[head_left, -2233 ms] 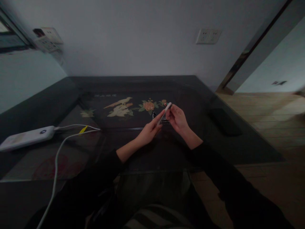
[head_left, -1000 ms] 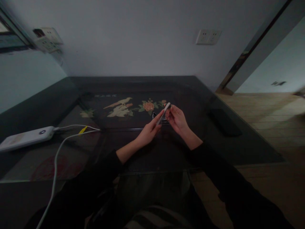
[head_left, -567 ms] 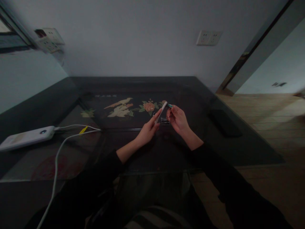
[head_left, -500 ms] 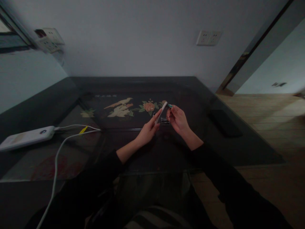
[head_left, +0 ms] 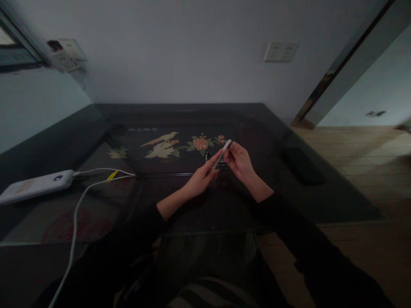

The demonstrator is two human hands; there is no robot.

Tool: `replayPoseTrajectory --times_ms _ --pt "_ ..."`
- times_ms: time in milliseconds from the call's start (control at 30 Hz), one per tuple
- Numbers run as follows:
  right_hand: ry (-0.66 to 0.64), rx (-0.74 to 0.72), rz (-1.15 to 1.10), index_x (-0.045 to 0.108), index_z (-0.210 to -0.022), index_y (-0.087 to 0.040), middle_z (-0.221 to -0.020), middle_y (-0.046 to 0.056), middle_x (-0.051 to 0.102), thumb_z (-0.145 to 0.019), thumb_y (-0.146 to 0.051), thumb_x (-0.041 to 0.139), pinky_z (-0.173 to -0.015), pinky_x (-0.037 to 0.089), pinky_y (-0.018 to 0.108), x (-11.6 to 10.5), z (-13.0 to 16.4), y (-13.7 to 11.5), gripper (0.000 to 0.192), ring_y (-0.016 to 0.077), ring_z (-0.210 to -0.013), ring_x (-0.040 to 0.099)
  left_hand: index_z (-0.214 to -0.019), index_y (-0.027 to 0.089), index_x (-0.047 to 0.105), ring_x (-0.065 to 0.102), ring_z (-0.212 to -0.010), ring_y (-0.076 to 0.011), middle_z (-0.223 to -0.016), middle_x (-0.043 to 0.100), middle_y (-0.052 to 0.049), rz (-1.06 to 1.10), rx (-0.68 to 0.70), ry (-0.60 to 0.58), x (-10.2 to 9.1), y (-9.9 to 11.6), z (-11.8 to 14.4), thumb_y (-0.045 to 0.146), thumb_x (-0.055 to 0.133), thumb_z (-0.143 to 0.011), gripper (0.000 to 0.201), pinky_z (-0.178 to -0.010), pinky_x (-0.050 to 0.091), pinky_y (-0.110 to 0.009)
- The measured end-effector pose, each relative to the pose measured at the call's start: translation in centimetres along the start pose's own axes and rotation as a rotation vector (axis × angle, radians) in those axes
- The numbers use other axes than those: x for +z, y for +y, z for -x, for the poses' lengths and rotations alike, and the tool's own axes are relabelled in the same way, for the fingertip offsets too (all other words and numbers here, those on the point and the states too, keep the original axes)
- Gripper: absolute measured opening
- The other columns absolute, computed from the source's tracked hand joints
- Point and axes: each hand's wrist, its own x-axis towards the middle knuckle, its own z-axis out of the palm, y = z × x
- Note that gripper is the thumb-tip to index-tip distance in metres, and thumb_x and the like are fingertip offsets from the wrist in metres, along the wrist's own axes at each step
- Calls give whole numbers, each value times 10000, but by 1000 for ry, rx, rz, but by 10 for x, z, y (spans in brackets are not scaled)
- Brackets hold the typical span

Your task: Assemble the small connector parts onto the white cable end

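My left hand is closed around a slim whitish object, held tilted over the table with its upper end away from me. Its kind cannot be made out. At that upper end my right hand has its fingers pinched together, close against the object. A small greenish-red bit shows beside the tip; whether the right fingers grip it is hidden. A small shiny dark thing shows just beyond the left fingers. Silvery pieces lie on the table below, partly covered by the hands.
The dark glossy table bears a bird-and-flower picture. A white power bank with a white cable lies at left, a black flat object at right. Wall sockets are behind.
The slim whitish object has shifted slightly right, toward my right hand, with my left hand. The greenish bit at my right fingertips now shows beside the object's far end.
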Motion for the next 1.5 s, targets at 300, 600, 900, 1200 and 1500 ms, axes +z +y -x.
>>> replayPoseTrajectory --times_ms 300,600,900,1200,1500 --pt "7 -1 -16 634 -774 -209 -574 -51 521 -687 -568 756 -455 340 230 1 0 -2 389 77 -489 412 -1554 230 194 369 -574 -97 -674 473 28 -53 -2 76 -6 -3 -3 271 442 -957 647 -596 373 -212" --pt "4 -21 3 590 -691 -213 -546 -47 508 -683 -586 754 -448 332 235 1 0 -3 408 78 -479 411 -1553 220 200 365 -576 -93 -692 489 22 -69 7 91 -7 -6 -3 253 431 -955 641 -593 372 -201" --pt "7 3 -35 691 -876 -201 -579 -48 514 -697 -542 763 -466 341 228 -1 -1 1 391 75 -499 412 -1553 221 200 374 -593 -83 -878 602 -36 -60 48 0 -3 -3 -1 245 430 -950 645 -623 389 -209" --pt "-20 -16 -52 695 -885 -191 -576 -48 503 -747 -512 737 -467 338 230 0 1 0 352 81 -507 409 -1547 224 225 391 -610 -85 -897 610 -38 -78 41 29 -5 0 -2 252 441 -951 635 -656 403 -221" --pt "-17 -19 -29 634 -791 -208 -549 -52 531 -701 -540 762 -454 318 233 1 0 -2 367 78 -474 411 -1552 217 205 382 -570 -97 -637 464 35 -72 -3 94 -9 -3 -4 257 445 -954 646 -597 374 -211"
